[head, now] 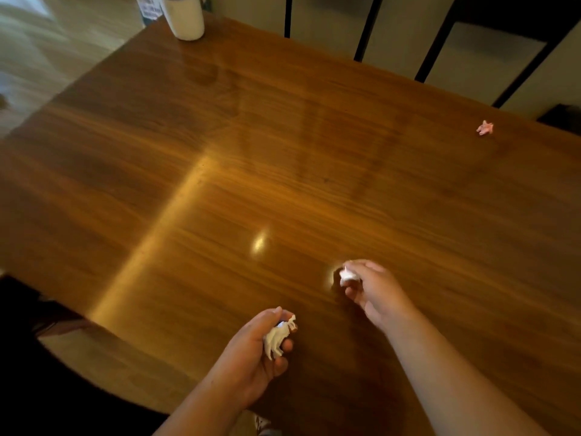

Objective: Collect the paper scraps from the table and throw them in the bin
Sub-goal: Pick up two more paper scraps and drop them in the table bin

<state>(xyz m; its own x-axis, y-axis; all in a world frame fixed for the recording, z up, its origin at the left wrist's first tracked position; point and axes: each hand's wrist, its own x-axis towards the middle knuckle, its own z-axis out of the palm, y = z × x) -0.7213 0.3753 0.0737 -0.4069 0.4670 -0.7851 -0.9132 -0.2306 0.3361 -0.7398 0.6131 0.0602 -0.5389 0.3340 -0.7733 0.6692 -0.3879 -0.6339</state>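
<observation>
I saw a glossy brown wooden table (283, 158) with streaks of glare across its top. A white cylindrical container (184, 17) stood at its far left corner, and a small pink crumpled paper scrap (485, 127) lay alone near the far right edge.

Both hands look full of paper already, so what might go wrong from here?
1. The left hand cups a loose white wad with bits poking out past the fingers; it might drop some on the way to the bin.
2. The right hand only pinches a small white scrap at its fingertips, a grip that may slip.
3. The pink scrap lies far off near the table's far right edge and could be forgotten.
</observation>
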